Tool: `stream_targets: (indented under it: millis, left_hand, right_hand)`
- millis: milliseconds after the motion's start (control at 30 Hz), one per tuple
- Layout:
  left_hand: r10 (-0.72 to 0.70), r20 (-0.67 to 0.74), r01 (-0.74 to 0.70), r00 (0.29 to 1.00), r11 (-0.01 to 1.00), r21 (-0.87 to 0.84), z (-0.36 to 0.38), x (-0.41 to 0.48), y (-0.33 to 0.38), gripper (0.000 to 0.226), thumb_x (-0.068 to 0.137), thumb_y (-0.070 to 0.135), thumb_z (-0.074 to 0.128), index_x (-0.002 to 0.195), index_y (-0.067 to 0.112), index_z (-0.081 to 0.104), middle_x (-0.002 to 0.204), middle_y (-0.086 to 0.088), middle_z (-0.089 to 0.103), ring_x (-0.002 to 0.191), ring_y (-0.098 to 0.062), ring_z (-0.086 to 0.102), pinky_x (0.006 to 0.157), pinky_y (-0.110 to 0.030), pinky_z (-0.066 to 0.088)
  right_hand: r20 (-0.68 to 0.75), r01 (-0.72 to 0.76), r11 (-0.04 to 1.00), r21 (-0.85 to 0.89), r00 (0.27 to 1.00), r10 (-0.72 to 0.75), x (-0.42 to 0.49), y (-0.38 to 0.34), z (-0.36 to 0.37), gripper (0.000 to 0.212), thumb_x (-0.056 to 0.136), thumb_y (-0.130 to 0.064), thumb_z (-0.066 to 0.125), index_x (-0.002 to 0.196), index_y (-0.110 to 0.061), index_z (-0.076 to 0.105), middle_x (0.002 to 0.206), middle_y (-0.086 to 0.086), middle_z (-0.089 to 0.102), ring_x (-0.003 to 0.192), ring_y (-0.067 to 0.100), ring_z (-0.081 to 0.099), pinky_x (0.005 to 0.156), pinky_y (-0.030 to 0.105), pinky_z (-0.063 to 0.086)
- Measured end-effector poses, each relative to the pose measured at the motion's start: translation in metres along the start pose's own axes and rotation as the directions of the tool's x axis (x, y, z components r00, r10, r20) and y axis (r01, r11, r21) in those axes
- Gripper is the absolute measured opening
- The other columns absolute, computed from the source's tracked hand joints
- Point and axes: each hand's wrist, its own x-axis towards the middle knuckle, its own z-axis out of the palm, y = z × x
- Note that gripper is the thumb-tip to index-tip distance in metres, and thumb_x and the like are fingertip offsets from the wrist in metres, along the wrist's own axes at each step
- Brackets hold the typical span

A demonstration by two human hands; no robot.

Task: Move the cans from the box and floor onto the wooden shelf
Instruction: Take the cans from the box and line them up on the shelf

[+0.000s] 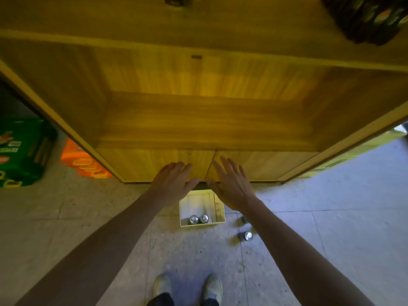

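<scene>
We see 2 cans [198,219] w/ silver tops standing upright, touching side by side, in the front-left corner of a pale open box [219,214] on the floor just below the wooden shelf [207,120]. A third can [246,236] lies tipped on the floor tiles right of the box, and another dark can [243,219] is mostly hidden nearby. On the shelf's top board, far right, we make out a blurred dark can cluster [373,16].

- Both bare forearms reach forward and converge toward the middle of the view.
- The left hand [174,181] is open, palm down, fingers spread and pointing ahead, holding nothing.
- The right hand [231,184] mirrors it just beside, flat and empty, fingers fanned, the two thumbs close together but apart.
</scene>
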Motion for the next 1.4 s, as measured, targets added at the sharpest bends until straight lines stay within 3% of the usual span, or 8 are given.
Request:
stream_targets:
  millis: [133,333,567,800,900,1133,1300,1400]
  left_hand:
    - [-0.036,0.099,0.036,0.994,0.999,-0.005,0.16,0.01,-0.004,0.071,0.094,0.065,0.02,0.141,0.017,0.043,0.139,-0.007,0.054,0.125,-0.027,0.051,0.103,-0.039,0.043]
    - [-0.044,0.126,0.051,0.991,0.998,-0.046,0.396,0.037,-0.029,0.063,0.098,0.057,0.033,0.143,0.014,0.041,0.141,-0.009,0.051,0.127,-0.028,0.048,0.105,-0.039,0.04]
    - [-0.046,0.103,0.056,0.994,0.993,-0.1,0.57,0.073,-0.056,0.061,0.099,0.051,0.032,0.146,0.013,0.037,0.145,-0.012,0.047,0.126,-0.028,0.048,0.098,-0.038,0.043]
    - [-0.028,0.044,0.034,0.999,0.992,-0.123,0.635,0.085,-0.069,0.07,0.092,0.06,0.027,0.142,0.013,0.042,0.14,-0.01,0.052,0.123,-0.028,0.051,0.096,-0.04,0.046]
    - [-0.022,0.007,0.022,1.0,0.992,-0.122,0.648,0.089,-0.073,0.064,0.093,0.058,0.03,0.137,0.014,0.045,0.133,-0.009,0.055,0.117,-0.027,0.054,0.092,-0.039,0.048]
    - [-0.024,-0.062,0.015,0.998,0.99,-0.143,0.664,0.089,-0.069,0.051,0.094,0.051,0.044,0.128,0.013,0.048,0.112,-0.008,0.064,0.098,-0.027,0.06,0.076,-0.04,0.051]
    - [-0.06,-0.097,0.052,0.993,0.995,-0.087,0.66,0.099,-0.063,0.048,0.09,0.047,0.046,0.118,0.009,0.052,0.098,-0.008,0.063,0.085,-0.027,0.063,0.063,-0.035,0.047]
    - [-0.095,-0.111,0.082,0.989,0.989,-0.124,0.66,0.106,-0.063,0.052,0.091,0.045,0.051,0.125,0.006,0.05,0.105,-0.011,0.062,0.09,-0.029,0.064,0.067,-0.035,0.048]
  right_hand:
    - [0.092,-0.014,0.999,0.028,0.996,0.011,-0.011,0.036,0.16,0.07,0.1,-0.063,0.021,0.155,-0.019,0.024,0.164,0.013,0.024,0.15,0.035,0.023,0.116,0.059,0.029]
    - [0.164,-0.068,0.996,0.059,0.985,0.057,-0.005,0.099,0.401,0.071,0.1,-0.063,0.023,0.158,-0.021,0.017,0.167,0.011,0.014,0.153,0.034,0.015,0.12,0.057,0.02]
    - [0.139,-0.077,0.991,0.108,0.988,0.062,0.024,0.138,0.576,0.07,0.101,-0.062,0.025,0.158,-0.024,0.01,0.168,0.007,0.012,0.154,0.029,0.012,0.122,0.055,0.019]
    - [0.051,-0.018,0.996,0.083,0.999,0.014,0.042,0.149,0.629,0.07,0.099,-0.06,0.026,0.155,-0.019,0.016,0.164,0.011,0.025,0.15,0.031,0.024,0.117,0.054,0.03]
    - [0.022,-0.011,0.997,0.08,1.0,0.009,0.047,0.152,0.635,0.068,0.1,-0.057,0.028,0.154,-0.017,0.021,0.161,0.011,0.031,0.148,0.03,0.03,0.115,0.052,0.033]
    - [-0.039,0.008,0.994,0.111,0.999,-0.004,0.051,0.155,0.648,0.064,0.099,-0.055,0.035,0.147,-0.013,0.033,0.135,0.008,0.058,0.126,0.028,0.054,0.102,0.046,0.047]
    - [-0.046,0.004,0.989,0.15,0.999,0.003,0.056,0.155,0.645,0.056,0.098,-0.046,0.049,0.141,-0.01,0.041,0.124,0.013,0.062,0.108,0.032,0.062,0.082,0.044,0.055]
    - [-0.042,-0.024,0.972,0.234,0.999,0.035,0.066,0.156,0.641,0.055,0.098,-0.039,0.056,0.141,-0.008,0.041,0.131,0.017,0.058,0.108,0.033,0.062,0.08,0.043,0.055]
